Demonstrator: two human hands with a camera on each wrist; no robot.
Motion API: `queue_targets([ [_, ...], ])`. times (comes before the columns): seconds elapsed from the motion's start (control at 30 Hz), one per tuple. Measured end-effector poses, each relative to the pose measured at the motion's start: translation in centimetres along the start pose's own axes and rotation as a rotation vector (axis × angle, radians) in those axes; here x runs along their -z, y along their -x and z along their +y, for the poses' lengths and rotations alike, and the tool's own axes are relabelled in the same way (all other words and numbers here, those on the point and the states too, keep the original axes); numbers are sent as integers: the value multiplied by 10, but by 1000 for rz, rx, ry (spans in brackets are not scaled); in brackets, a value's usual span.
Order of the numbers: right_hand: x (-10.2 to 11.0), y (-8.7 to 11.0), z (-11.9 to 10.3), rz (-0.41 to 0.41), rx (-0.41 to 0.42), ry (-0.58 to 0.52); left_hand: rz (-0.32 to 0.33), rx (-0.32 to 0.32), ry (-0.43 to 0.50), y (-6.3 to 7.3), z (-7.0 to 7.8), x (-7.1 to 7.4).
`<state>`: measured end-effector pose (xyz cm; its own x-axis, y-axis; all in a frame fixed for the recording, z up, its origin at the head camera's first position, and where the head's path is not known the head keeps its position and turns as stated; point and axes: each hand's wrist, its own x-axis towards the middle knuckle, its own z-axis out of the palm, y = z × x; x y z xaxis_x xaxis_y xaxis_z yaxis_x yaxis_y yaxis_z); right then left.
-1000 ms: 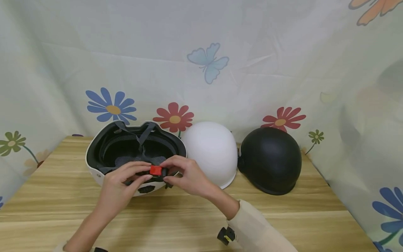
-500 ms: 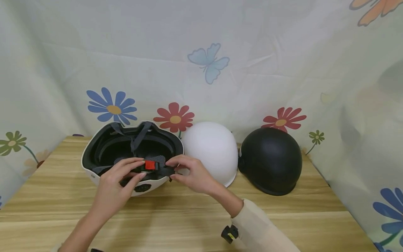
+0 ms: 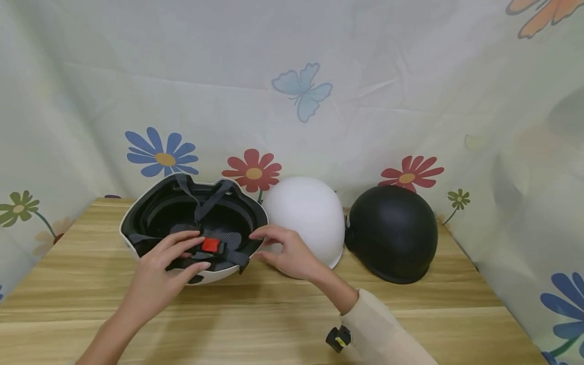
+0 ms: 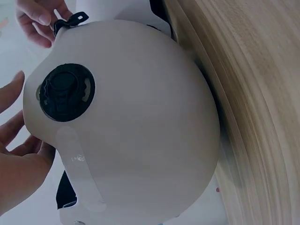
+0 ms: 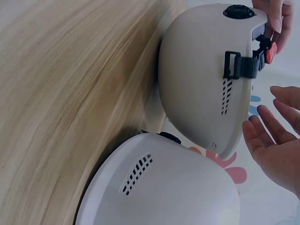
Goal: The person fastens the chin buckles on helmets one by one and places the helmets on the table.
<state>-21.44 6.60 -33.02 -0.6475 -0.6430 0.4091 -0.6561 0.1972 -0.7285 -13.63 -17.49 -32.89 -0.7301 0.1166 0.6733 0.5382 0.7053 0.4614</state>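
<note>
An upturned white helmet (image 3: 216, 277) rests on the table, its dark padded inside facing up. Across its near opening lies a chin strap with a red and black buckle (image 3: 211, 245), fastened together. My left hand (image 3: 157, 271) is over the near rim, fingertips at the buckle's left end, thumb spread apart from it. To the right of the rim, my right hand (image 3: 292, 253) has loosely bent fingers around nothing, as the right wrist view confirms. A black dial (image 4: 65, 93) shows on the helmet shell in the left wrist view.
Close to the right of the upturned helmet stands a second white helmet (image 3: 305, 218), dome up. Farther right sits a black helmet (image 3: 392, 233). Behind the wooden table (image 3: 292, 324) hangs a flower-printed cloth (image 3: 365, 76).
The buckle and strap have sunk into the helmet opening, shifting left. My right hand has let go of the strap and drawn right; my left thumb has come off the buckle.
</note>
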Motion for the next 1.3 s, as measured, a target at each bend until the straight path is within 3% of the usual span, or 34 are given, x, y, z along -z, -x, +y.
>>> queue_targets([
  [0.67,8,5,13,-4,-39,60,-131,5,-75,14,-13,21],
  [1.07,6,5,19,-40,-47,84,-150,13,-115,19,-27,31],
  [1.3,5,4,21,-54,-62,29,-150,46,-150,19,-28,34],
])
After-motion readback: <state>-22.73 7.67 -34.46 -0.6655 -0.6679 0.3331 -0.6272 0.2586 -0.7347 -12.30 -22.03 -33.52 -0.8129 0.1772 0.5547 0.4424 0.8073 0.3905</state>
